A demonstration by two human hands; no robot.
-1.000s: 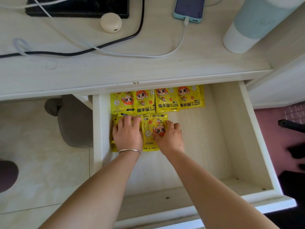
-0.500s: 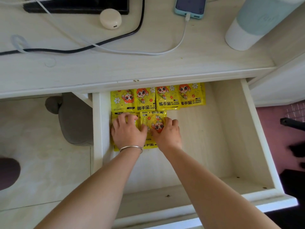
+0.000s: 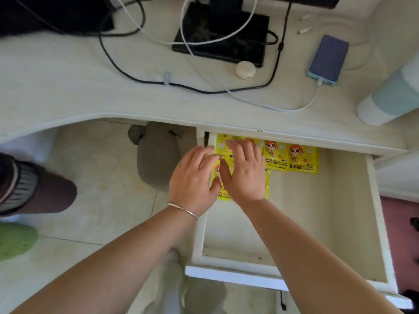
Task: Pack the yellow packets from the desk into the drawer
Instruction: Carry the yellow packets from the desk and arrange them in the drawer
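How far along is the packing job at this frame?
Done: yellow hand-warmer packets line the back of the open drawer, and none show on the visible desk top. In hand: the left hand and right hand lie flat on front-row packets. Left: probably only closing the drawer.

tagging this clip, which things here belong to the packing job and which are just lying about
Job: yellow packets, drawer, desk, left hand, right hand.
Lying about: phone, white cable, black cable, tablet, round white case, pale blue cup, grey plush.
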